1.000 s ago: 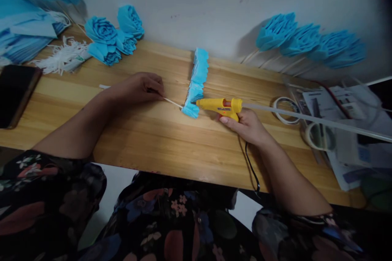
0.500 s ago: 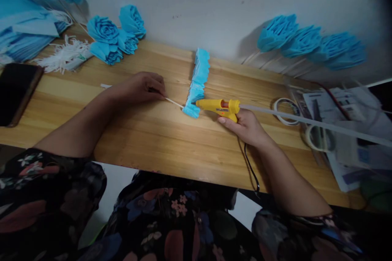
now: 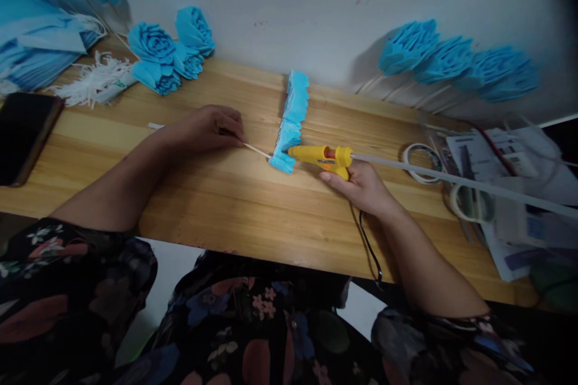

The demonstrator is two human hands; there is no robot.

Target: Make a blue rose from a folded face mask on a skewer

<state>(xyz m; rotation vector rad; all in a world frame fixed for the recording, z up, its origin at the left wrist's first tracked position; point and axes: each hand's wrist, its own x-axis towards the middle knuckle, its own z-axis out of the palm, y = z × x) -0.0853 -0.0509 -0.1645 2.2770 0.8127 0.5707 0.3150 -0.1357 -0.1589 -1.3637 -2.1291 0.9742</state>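
A pleated blue strip (image 3: 295, 102) lies lengthwise on the wooden table, running from near the wall toward me. My left hand (image 3: 221, 126) pinches a thin white stick (image 3: 256, 149), whose far end meets the strip's near end. In my right hand (image 3: 363, 186) is a yellow glue gun (image 3: 311, 155), its nozzle at the strip just above the stick's end. A long clear glue stick (image 3: 419, 171) trails out of the gun's back to the right. Whether glue is flowing cannot be made out.
Blue fabric flowers (image 3: 152, 43) rest at the back left, and more flowers on stems (image 3: 409, 48) lean on the wall at right. A phone (image 3: 27, 135), white strings (image 3: 97, 81) and blue sheets (image 3: 36, 42) lie left. Tape rolls (image 3: 422, 179) and papers sit right.
Almost nothing differs. Both hands, the stick and the strip keep their places, and the glue gun has shifted very slightly left.
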